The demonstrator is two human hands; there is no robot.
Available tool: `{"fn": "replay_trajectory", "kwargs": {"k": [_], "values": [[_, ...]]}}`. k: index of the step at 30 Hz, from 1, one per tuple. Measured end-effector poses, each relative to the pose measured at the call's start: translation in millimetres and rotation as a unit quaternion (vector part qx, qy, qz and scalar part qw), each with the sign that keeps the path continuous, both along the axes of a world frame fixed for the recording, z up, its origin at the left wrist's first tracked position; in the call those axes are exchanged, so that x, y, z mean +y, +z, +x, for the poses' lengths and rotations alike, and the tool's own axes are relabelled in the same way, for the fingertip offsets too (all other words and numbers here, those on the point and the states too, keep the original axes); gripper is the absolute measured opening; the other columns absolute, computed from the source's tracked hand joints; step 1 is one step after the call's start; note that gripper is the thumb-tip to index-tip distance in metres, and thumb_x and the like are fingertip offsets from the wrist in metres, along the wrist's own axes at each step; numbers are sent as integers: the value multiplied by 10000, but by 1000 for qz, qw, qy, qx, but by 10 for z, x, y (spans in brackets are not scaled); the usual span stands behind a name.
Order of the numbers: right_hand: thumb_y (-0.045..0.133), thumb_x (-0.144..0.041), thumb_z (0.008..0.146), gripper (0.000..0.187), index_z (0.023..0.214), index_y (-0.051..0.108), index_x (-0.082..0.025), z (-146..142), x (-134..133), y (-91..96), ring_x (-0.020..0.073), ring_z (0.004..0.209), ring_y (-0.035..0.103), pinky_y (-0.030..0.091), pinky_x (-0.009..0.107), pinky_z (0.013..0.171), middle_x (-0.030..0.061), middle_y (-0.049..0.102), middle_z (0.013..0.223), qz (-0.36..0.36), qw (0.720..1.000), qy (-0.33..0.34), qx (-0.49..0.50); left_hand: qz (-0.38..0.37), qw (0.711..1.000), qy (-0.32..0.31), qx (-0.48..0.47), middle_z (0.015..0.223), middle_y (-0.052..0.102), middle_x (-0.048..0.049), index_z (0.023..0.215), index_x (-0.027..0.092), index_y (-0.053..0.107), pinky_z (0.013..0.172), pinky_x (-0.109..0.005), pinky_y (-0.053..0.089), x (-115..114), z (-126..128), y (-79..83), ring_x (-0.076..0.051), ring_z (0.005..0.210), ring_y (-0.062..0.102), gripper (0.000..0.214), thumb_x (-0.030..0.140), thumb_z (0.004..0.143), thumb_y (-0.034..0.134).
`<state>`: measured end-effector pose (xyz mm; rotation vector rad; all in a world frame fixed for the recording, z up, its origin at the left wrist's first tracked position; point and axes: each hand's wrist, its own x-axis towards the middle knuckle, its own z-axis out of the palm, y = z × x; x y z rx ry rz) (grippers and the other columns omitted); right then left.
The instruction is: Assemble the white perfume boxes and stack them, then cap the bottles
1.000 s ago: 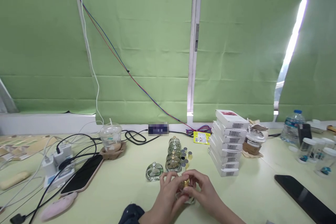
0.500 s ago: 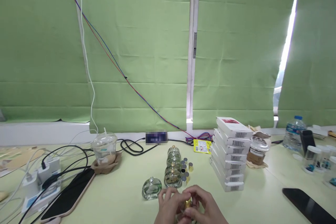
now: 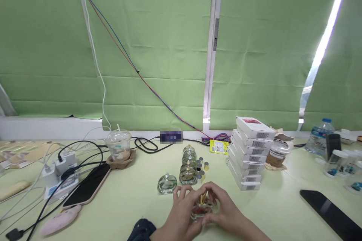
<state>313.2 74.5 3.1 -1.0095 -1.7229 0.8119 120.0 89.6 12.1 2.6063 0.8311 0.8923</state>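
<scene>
Low on the table, a rounded clear-glass perfume bottle (image 3: pixel 201 211) with a gold neck piece stands between my hands. My left hand (image 3: pixel 183 208) grips it from the left, the fingers curled up by the gold part. From the other side my right hand (image 3: pixel 220 204) closes on the glass, thumb low and fingertips near the gold top. Just beyond, a row of similar perfume bottles (image 3: pixel 187 176) runs away from me. One more bottle (image 3: pixel 166 184) stands apart to the left. Several small gold and grey caps (image 3: pixel 206 166) cluster right of the row.
White boxes (image 3: pixel 250 158) are stacked on the right, near a phone (image 3: pixel 325 207) and a water bottle (image 3: pixel 319 137). On the left lie cables, a power strip (image 3: pixel 60 180), another phone (image 3: pixel 87 188) and a plastic cup (image 3: pixel 118 145). A yellow packet (image 3: pixel 219 147) lies at the back.
My view has tilted down, so more of my forearms and of the held perfume bottle shows. Both hands stay around the bottle. The row, the caps and the boxes keep their places.
</scene>
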Motion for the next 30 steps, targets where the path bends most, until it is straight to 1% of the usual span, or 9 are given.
{"fn": "replay_trajectory", "kwargs": {"k": [4, 7, 9, 12, 15, 18, 21, 24, 30], "values": [[872, -401, 533, 548, 996, 643, -218, 19, -2, 20, 137, 627, 392, 314, 246, 580, -37, 560, 755, -26, 999, 0, -32, 33, 999, 0, -15, 1208, 594, -70, 1392, 319, 237, 991, -526, 301, -93, -20, 82, -298, 1137, 481, 825, 88, 690, 603], [815, -294, 619, 329, 891, 655, -201, 4, -32, 66, 127, 600, 378, 301, 243, 570, -45, 535, 712, -48, 998, -17, -37, 92, 995, 16, -39, 1257, 553, -102, 1383, 277, 234, 1000, -521, 296, -98, -69, 87, -307, 1171, 473, 801, 74, 681, 563], [771, -277, 668, 233, 852, 652, -196, -7, -49, 95, 125, 591, 378, 310, 246, 572, -39, 531, 719, -41, 998, -25, -28, 132, 988, 55, -65, 1250, 544, -111, 1348, 262, 276, 984, -508, 305, -63, -108, 70, -305, 1165, 479, 709, 77, 715, 536], [698, -372, 750, 233, 887, 623, -200, 7, -39, 115, 138, 588, 417, 340, 257, 583, -23, 557, 738, -13, 999, -30, 10, 196, 967, 126, -101, 1214, 536, -114, 1273, 252, 352, 952, -495, 312, 26, -171, 53, -302, 1148, 484, 577, 64, 749, 503], [605, -441, 815, 273, 945, 582, -203, 90, 26, 91, 162, 559, 454, 359, 271, 572, -24, 565, 670, 11, 993, -115, 32, 234, 947, 191, -111, 1200, 519, -118, 1208, 245, 401, 938, -499, 308, 138, -238, 62, -311, 1155, 478, 496, 54, 760, 495], [574, -425, 814, 306, 1016, 568, -196, 220, 121, 28, 210, 636, 559, 418, 301, 629, 9, 626, 730, 27, 970, -241, 25, 202, 939, 251, -123, 1202, 507, -123, 1196, 233, 413, 947, -511, 306, 260, -303, 67, -319, 1161, 473, 458, 87, 770, 494], [530, -399, 801, 323, 1025, 571, -170, 326, 207, -36, 275, 855, 635, 462, 351, 760, 93, 689, 935, 25, 951, -308, 1, 95, 935, 300, -161, 1207, 509, -123, 1170, 216, 448, 966, -517, 309, 376, -347, 45, -325, 1181, 464, 441, 133, 739, 487], [502, -377, 780, 341, 1014, 584, -143, 361, 268, -79, 308, 913, 647, 473, 384, 795, 139, 702, 982, 19, 943, -333, -12, 10, 927, 325, -186, 1176, 536, -122, 1117, 202, 480, 948, -526, 334, 466, -366, 7, -330, 1157, 490, 409, 165, 710, 460], [468, -339, 768, 346, 1013, 600, -134, 350, 345, -151, 318, 931, 656, 480, 411, 826, 153, 710, 989, 23, 940, -341, -25, -43, 923, 326, -199, 1115, 614, -116, 1073, 198, 496, 918, -515, 375, 536, -380, -58, -317, 1074, 570, 385, 217, 690, 471]]}}
